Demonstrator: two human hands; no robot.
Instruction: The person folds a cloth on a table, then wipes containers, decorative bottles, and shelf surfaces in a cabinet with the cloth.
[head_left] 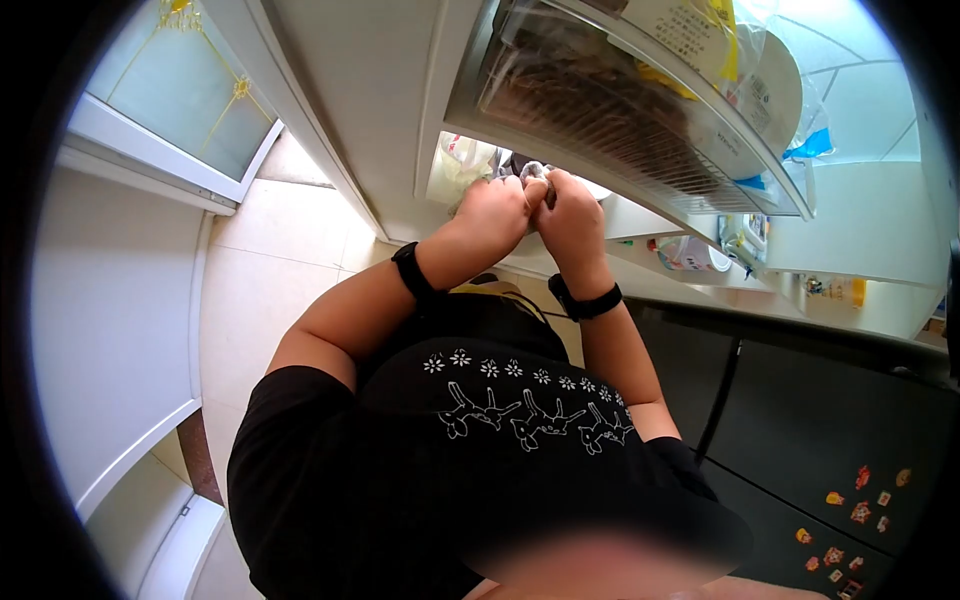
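My left hand [492,210] and my right hand [571,218] meet close together in front of a white shelf unit. Both are closed with fingers pinched around the bunched, whitish neck of what looks like a plastic bag [534,171]. The bag's body and whatever it holds are mostly hidden behind my hands and the shelf above. Just left of my left hand, a pale translucent plastic bag [462,163] with red marks sits in the same compartment. Each wrist wears a black band.
Above my hands juts a clear-fronted shelf bin [690,150] with brown packaged goods. A white bottle [692,254] stands on a lower shelf at right. Below is a dark cabinet front [810,420] with small magnets. At left are a white panel [125,280] and a glazed door [190,95].
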